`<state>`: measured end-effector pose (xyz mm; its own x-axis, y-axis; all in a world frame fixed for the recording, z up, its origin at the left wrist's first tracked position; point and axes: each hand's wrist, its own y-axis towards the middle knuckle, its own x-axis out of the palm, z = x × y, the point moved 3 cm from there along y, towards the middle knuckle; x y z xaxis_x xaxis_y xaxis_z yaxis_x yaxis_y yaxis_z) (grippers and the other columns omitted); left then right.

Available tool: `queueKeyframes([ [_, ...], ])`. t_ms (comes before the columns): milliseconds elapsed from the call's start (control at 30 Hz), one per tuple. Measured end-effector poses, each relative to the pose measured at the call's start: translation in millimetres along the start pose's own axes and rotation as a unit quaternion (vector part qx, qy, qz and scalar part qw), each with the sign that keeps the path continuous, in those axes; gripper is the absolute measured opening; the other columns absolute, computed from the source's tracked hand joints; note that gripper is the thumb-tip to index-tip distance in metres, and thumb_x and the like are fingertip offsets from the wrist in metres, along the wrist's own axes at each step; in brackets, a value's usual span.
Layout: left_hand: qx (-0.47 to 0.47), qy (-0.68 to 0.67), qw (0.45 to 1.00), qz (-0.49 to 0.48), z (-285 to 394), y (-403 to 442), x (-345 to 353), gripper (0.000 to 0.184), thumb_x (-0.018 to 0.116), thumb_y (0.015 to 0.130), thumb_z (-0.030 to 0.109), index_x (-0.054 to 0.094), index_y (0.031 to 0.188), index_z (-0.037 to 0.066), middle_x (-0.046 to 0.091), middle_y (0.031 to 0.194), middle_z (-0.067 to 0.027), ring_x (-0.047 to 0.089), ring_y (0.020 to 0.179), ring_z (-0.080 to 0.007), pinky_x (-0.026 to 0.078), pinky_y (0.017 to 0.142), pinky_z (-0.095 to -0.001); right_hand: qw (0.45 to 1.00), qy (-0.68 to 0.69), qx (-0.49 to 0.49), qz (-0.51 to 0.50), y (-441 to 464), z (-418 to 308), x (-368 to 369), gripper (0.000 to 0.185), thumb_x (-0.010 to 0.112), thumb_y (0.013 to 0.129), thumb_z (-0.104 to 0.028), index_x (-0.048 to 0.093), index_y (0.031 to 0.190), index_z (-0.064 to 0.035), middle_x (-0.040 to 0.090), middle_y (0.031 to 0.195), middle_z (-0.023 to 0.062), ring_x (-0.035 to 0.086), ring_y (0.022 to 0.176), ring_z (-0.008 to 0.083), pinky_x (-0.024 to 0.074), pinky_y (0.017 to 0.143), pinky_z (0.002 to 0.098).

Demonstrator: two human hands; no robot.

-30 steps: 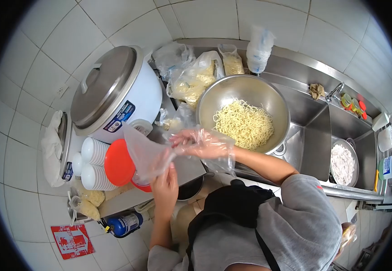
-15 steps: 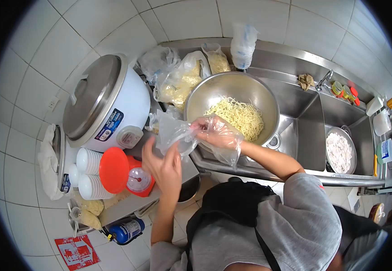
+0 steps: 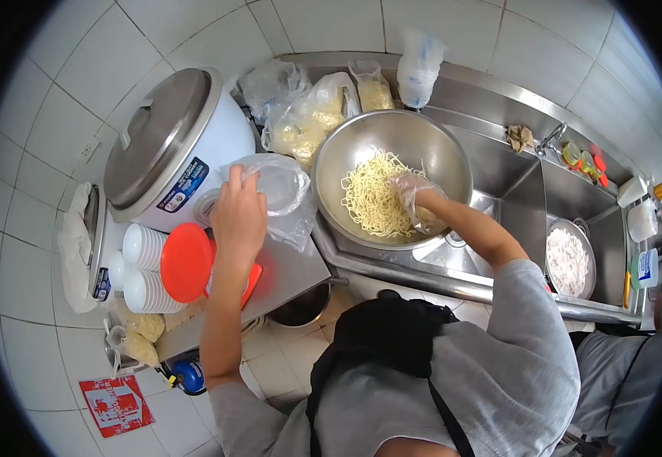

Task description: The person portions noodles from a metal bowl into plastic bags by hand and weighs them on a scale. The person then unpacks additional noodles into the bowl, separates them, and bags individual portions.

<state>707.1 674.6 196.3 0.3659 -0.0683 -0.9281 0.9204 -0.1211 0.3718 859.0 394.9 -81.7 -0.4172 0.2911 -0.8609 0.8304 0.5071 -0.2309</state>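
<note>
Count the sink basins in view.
2: left basin, partly hidden by the steel mixing bowl of noodles; right basin, holding a round container of pale food. The bowl may hide more.

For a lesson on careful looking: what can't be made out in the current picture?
All in the head view:
Right hand: fingertips hidden, seemingly by noodles.
Cooker: contents hidden by its lid.
Cooker label: small print too small to read.
Co-worker: partly cut off by the picture's dark edge.
</note>
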Motion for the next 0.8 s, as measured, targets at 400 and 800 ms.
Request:
queueKeyframes([
  [400, 0.013, -0.210, 0.977, 0.026, 4.8, 22.6, -31.6, 0.035, 0.043, 0.072, -0.003, 0.053, 0.105, 0.007, 0.040, 0.119, -0.0146, 0.053, 0.060, -0.0233, 0.042, 0.060, -0.0332, 0.997, 0.069, -0.023, 0.016, -43.9, -72.5, -164.8, 0.065, 0.070, 0.060, -0.022, 0.048, 0.119, -0.0064, 0.061, 0.074, 0.0106, 0.058, 0.069, 0.0175, 0.0470, 0.065, 0.0304],
  [800, 0.003, -0.228, 0.973, -0.045, 25.4, 53.5, 22.2, 0.049, 0.051, 0.076, 0.011, 0.039, 0.122, 0.000, 0.037, 0.125, -0.0200, 0.052, 0.095, -0.0386, 0.042, 0.082, -0.0420, 0.994, 0.008, -0.051, 0.091, 22.5, -17.0, -10.4, 0.032, 0.049, 0.074, -0.023, 0.057, 0.101, -0.0085, 0.057, 0.103, 0.0171, 0.055, 0.090, 0.0300, 0.0423, 0.082, 0.0385],
])
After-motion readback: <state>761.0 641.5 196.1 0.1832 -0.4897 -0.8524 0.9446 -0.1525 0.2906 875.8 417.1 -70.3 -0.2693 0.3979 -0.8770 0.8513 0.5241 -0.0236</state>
